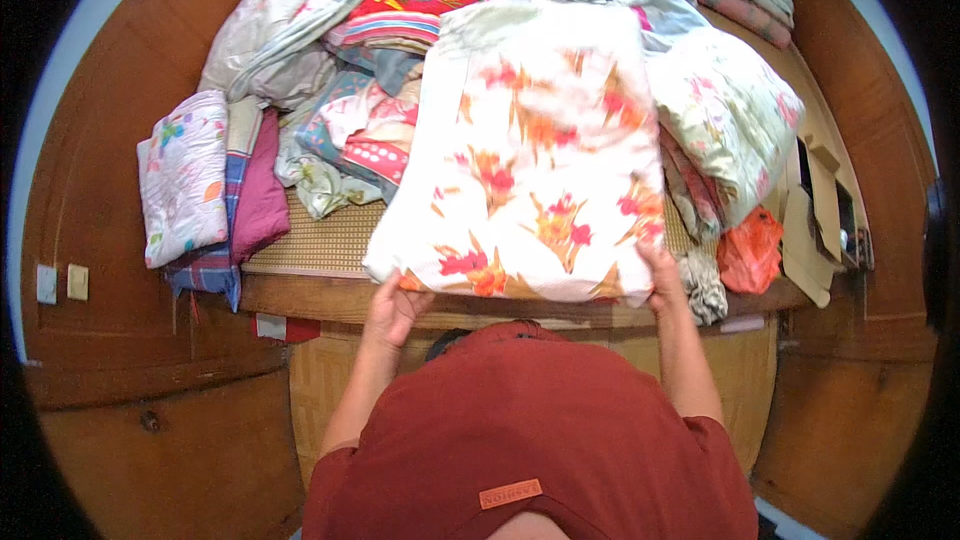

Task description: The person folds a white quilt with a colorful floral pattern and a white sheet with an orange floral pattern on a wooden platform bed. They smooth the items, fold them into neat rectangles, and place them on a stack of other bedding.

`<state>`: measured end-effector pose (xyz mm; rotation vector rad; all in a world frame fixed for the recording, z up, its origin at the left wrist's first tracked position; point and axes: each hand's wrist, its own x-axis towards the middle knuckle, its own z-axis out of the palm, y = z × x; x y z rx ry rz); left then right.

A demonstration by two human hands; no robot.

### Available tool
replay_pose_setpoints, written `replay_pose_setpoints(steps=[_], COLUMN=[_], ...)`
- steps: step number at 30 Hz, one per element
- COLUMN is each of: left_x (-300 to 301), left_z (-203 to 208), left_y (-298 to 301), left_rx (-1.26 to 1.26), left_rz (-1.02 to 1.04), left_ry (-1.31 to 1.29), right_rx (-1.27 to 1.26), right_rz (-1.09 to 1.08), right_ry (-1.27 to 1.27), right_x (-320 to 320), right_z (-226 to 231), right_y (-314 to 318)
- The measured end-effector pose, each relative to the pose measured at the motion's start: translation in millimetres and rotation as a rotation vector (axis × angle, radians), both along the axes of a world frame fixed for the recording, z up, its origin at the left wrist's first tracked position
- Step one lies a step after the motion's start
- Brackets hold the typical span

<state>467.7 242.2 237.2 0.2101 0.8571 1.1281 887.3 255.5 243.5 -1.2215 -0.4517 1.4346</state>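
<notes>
A white blanket (550, 180) with red and orange flowers is spread in front of me as a folded rectangle, its far part slightly blurred. At its near left corner, my left hand (395, 308) grips the edge, fingers partly under the cloth. My right hand (660, 275) holds the near right corner, with its fingers hidden beneath the fabric. Between the two hands the near edge runs almost straight, above the wooden front edge of the bed platform. The far end of the blanket reaches the heaped bedding.
Left of the blanket lie rumpled clothes (375, 125) and a folded floral quilt (187, 175). A puffy pale floral quilt (735, 115), a red plastic bag (750, 252) and an open cardboard box (812, 220) are on the right. Woven matting (320, 245) covers the platform between wooden walls.
</notes>
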Motion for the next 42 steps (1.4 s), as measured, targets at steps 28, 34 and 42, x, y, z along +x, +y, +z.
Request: replay_pose_setpoints(steps=[28,34,42], left_x=[57,84,93], left_z=[36,46,-12], left_y=[150,201,110], left_rx=[0.066,0.136,-0.023], left_rz=[-0.056,-0.078,-0.375], left_ry=[0.481,0.521,0.82], right_rx=[-0.045,-0.106,-0.188], right_rz=[0.062,0.037,0.058], right_ry=[0.436,0.222,-0.576], right_x=[56,64,105], right_z=[-15,-11,-189], right_y=[90,146,147])
